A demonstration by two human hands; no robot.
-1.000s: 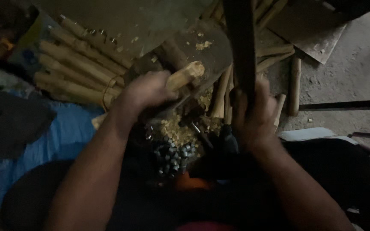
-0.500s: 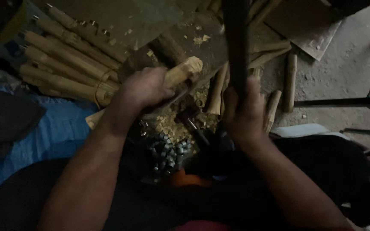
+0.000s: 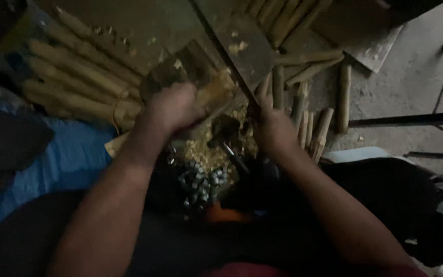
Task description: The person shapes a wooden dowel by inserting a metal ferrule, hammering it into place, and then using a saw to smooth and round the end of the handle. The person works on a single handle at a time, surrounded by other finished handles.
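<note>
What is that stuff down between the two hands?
Between the left hand and right hand, the head view shows pale wood shavings and a dark blade.

dim, blurry (brighter upper right)

The long dark blade (image 3: 232, 56) has swung: a second ago it stood nearly straight up the picture above the right hand (image 3: 273, 128), and now it slants from the upper left down to that hand, its flat face lying over the wooden block (image 3: 196, 66). The right hand has shifted with it, and its fingers (image 3: 265, 87) now point up along the blade rather than wrapping a vertical shaft. The short pale wood piece (image 3: 216, 92) in the left hand (image 3: 173, 107) showed a clear round end before; now it is blurred and sits lower, closer to the blade's edge. The left hand has moved slightly left and down over the shavings (image 3: 206, 151).
</note>
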